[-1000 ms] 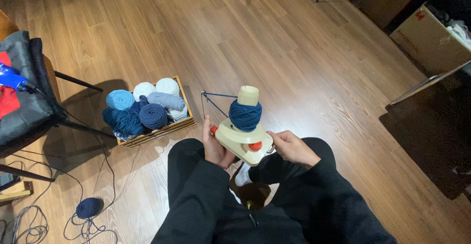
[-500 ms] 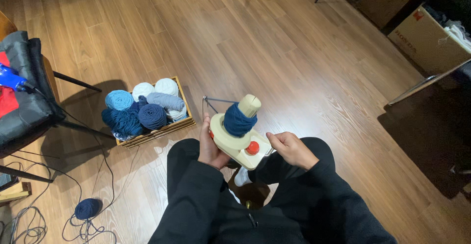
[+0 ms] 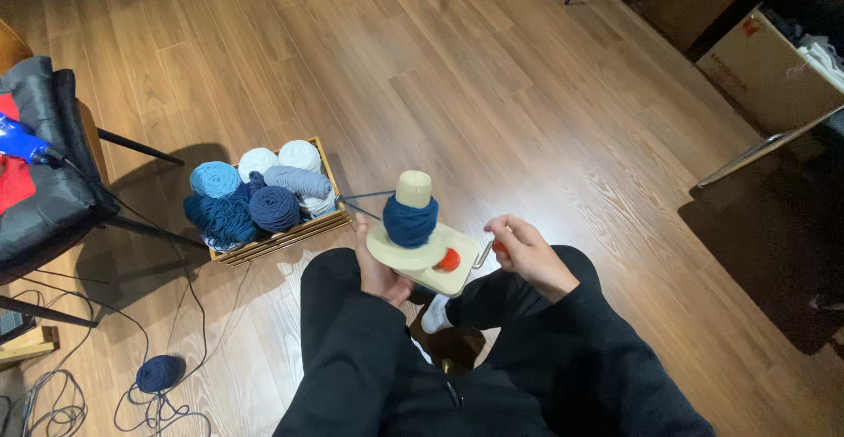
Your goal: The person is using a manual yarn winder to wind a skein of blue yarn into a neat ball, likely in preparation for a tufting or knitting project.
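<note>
Far right of your view, near the top edge: a tan cardboard box [image 3: 767, 72], open at the top, on the wood floor by the dark wall. A small red label [image 3: 750, 27] sits at the upper corner of its near face, with a patch of dark print lower on the same face. Pale cloth [image 3: 822, 53] shows inside, at the rim. You have no sign or screen in view.
</note>
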